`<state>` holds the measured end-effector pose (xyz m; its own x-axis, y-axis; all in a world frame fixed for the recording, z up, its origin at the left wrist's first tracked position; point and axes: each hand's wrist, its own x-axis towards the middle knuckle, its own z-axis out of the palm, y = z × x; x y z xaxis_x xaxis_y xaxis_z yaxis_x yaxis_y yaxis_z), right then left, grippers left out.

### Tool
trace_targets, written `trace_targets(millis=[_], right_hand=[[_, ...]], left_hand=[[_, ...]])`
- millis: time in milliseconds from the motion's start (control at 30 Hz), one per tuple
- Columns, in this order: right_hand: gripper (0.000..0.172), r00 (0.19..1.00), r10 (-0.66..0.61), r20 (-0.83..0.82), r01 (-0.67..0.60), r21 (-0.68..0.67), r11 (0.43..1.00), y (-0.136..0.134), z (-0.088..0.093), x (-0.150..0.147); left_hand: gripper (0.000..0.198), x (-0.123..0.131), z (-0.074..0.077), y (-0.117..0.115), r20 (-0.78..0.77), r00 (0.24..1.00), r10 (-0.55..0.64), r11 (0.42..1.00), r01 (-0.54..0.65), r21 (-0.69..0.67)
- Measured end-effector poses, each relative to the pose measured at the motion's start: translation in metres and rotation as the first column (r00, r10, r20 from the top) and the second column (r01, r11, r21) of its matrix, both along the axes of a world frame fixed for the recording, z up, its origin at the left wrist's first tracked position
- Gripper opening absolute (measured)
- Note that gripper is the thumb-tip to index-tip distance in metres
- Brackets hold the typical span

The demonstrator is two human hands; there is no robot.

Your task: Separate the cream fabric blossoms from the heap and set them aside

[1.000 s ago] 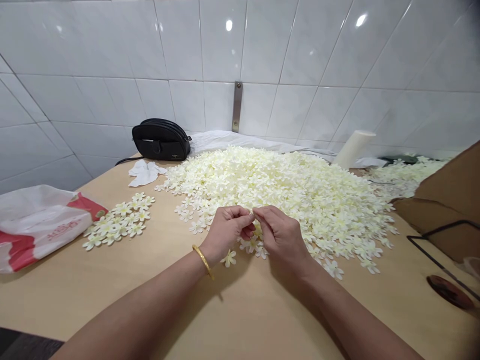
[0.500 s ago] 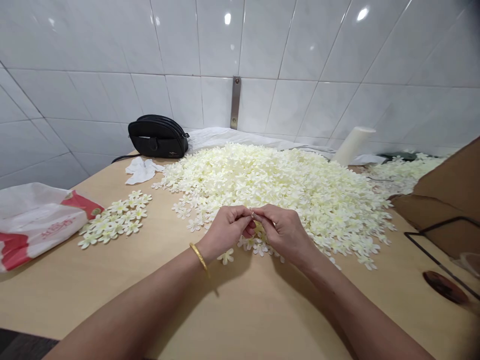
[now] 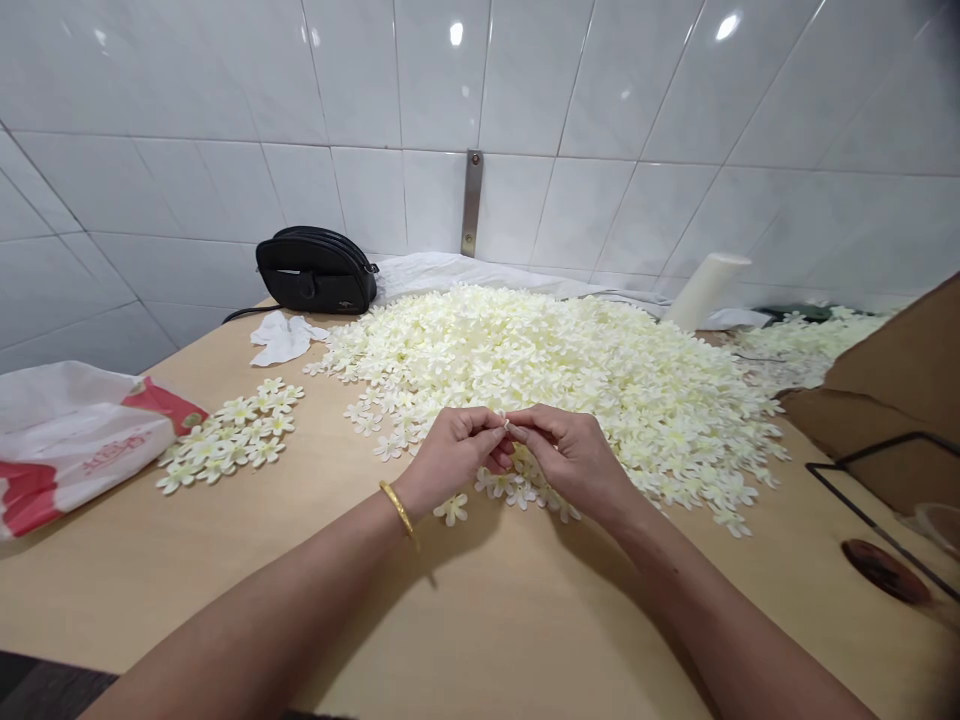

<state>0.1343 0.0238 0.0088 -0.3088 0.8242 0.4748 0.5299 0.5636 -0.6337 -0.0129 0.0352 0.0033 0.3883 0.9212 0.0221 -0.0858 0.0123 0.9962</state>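
Observation:
My left hand point(image 3: 461, 447) and my right hand point(image 3: 574, 455) meet fingertip to fingertip at the near edge of a big heap of cream artificial flowers point(image 3: 525, 350). Both are closed in a pinch on a small whitish artificial flower point(image 3: 508, 424), mostly covered by the fingers. Just below my left hand a single loose flower point(image 3: 451, 509) lies on the table. Farther left, a flat group of flowers with yellow-green centres point(image 3: 236, 435) is spread out. A gold bangle point(image 3: 397, 508) circles my left wrist.
A white and red plastic bag point(image 3: 82, 440) lies on the wooden table point(image 3: 450, 630) at left. Behind it are a crumpled tissue point(image 3: 283, 338) and a black pouch point(image 3: 316, 272). A white roll point(image 3: 707, 290), a cardboard box point(image 3: 885, 400) and a black metal frame point(image 3: 862, 505) stand at right.
My fingertips have shifted slightly in their pinch, and my right hand's fingers are a bit more bent. The flowers and other things lie as before.

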Motion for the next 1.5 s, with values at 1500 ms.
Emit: trace_targets(millis=[1500], right_hand=[[0.01,0.941,-0.233,-0.244,0.255,0.062,0.965,-0.001,0.0,-0.003]], left_hand=[[0.011,-0.009,0.015,-0.002,-0.26,0.95,-0.171,0.985,0.171,-0.025]])
